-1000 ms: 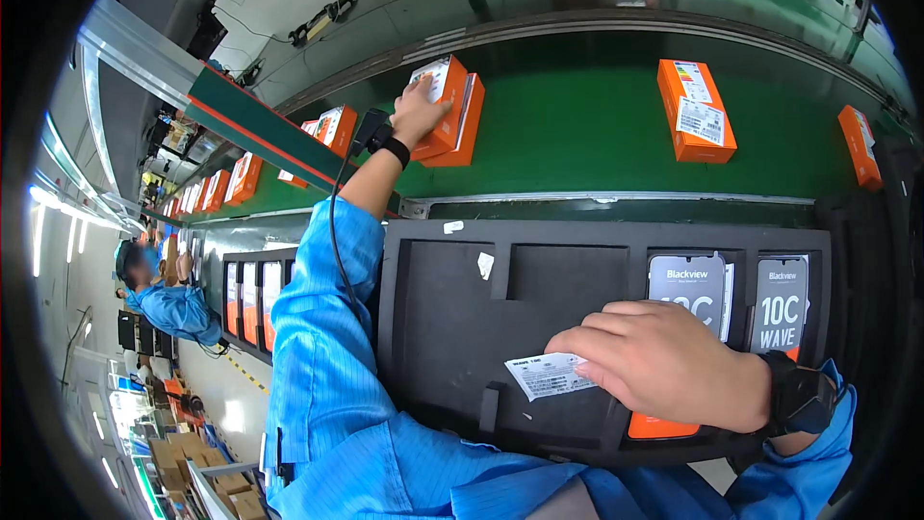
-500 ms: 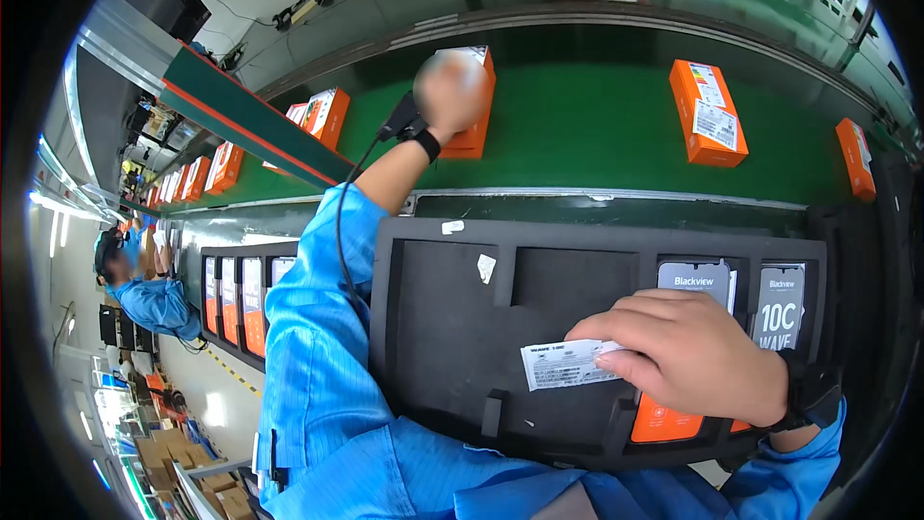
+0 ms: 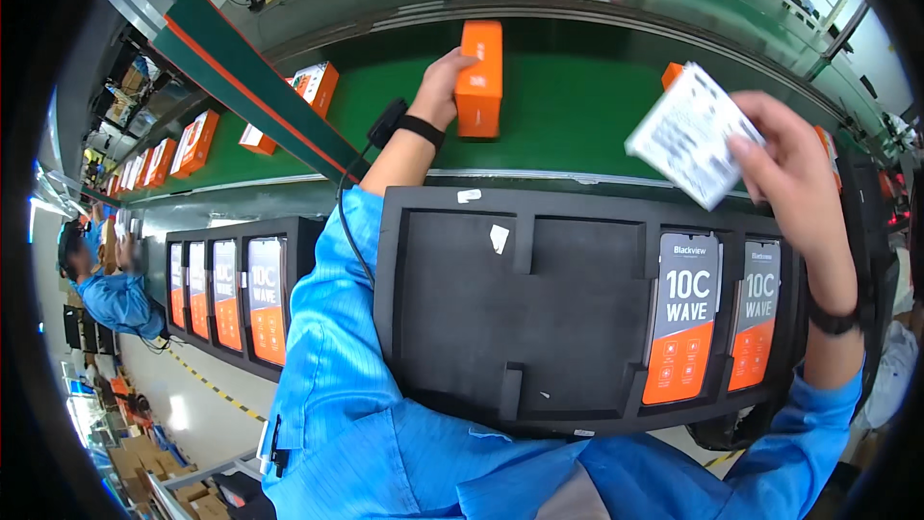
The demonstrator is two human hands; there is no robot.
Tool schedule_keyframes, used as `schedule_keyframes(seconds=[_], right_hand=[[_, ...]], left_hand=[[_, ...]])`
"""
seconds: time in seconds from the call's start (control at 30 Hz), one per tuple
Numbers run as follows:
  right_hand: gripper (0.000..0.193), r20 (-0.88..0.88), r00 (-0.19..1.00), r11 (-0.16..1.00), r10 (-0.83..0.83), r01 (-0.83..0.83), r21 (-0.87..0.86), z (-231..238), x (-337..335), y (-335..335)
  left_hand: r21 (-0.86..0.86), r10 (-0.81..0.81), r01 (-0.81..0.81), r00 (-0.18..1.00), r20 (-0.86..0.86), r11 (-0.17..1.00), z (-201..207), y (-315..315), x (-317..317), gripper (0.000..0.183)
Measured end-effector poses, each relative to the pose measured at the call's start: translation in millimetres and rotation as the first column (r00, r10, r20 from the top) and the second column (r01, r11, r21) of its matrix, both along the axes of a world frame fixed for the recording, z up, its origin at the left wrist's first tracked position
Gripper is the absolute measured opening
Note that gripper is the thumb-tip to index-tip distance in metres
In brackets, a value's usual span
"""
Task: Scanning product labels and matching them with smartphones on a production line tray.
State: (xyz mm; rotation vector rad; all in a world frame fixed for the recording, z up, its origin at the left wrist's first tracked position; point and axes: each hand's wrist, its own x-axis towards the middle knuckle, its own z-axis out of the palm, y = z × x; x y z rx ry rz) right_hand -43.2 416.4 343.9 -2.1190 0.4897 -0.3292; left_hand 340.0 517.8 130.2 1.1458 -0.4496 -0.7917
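Observation:
My left hand (image 3: 441,87) is closed on the left side of an orange box (image 3: 480,82), which stands on edge over the green conveyor belt. My right hand (image 3: 791,159) is raised above the tray's far right corner. Pinched between its thumb and fingers is a white printed label sheet (image 3: 695,137), tilted and partly covering another orange box (image 3: 671,74) behind it. In front of me lies a black foam tray (image 3: 520,327). Its right compartments hold a smartphone with a grey and orange front (image 3: 681,318) and a second such smartphone (image 3: 757,316).
A second black tray (image 3: 245,231) with several smartphones stands to the left. More orange boxes (image 3: 195,143) line the belt (image 3: 568,106) beyond a slanting green post (image 3: 255,87). A co-worker in blue (image 3: 117,300) is at the far left. Small paper scraps (image 3: 500,238) lie on my tray.
My left hand has turned the orange box so its plain side faces me. My right hand has lifted the label sheet from over the tray up and to the right, uncovering the smartphones.

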Motion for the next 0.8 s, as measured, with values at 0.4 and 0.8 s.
schedule_keyframes(seconds=[0.4,0.8], right_hand=[[0.031,-0.223,0.948,0.971,0.227,-0.238,-0.021,-135,225,-60],[0.043,-0.258,0.948,0.521,0.188,-0.319,-0.792,-39,101,-62]], left_hand=[[0.02,0.329,-0.414,0.753,0.57,0.91,-80,49,-23,0.048],[0.073,0.155,-0.212,0.872,0.465,0.974,-102,68,0,0.034]])
